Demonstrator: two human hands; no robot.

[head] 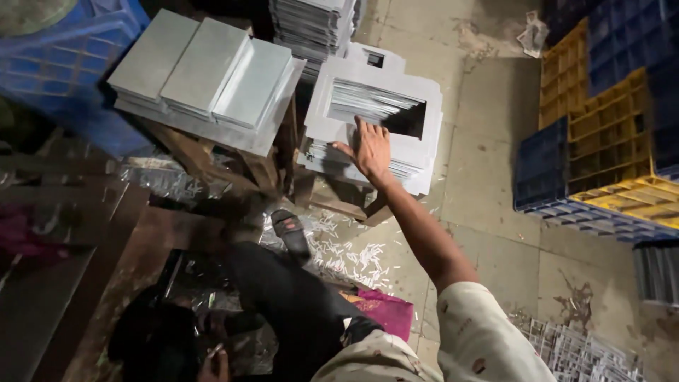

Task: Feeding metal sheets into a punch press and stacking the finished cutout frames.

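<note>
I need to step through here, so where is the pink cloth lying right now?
In the head view the pink cloth lies on the floor low in the middle, just right of the person's dark trouser leg and just below the scattered metal offcuts.

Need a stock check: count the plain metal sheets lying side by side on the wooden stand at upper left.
3: the left sheet, the middle sheet and the right sheet, all resting on a wider plate. More may lie hidden beneath them.

Plain grey metal sheets [205, 67] lie at eleven o'clock beside a blue crate [67, 67]; yellow and blue crates [601, 134] stack at three o'clock, and metal offcuts [350, 255] (small, pale) litter the concrete floor [488, 177].
</note>
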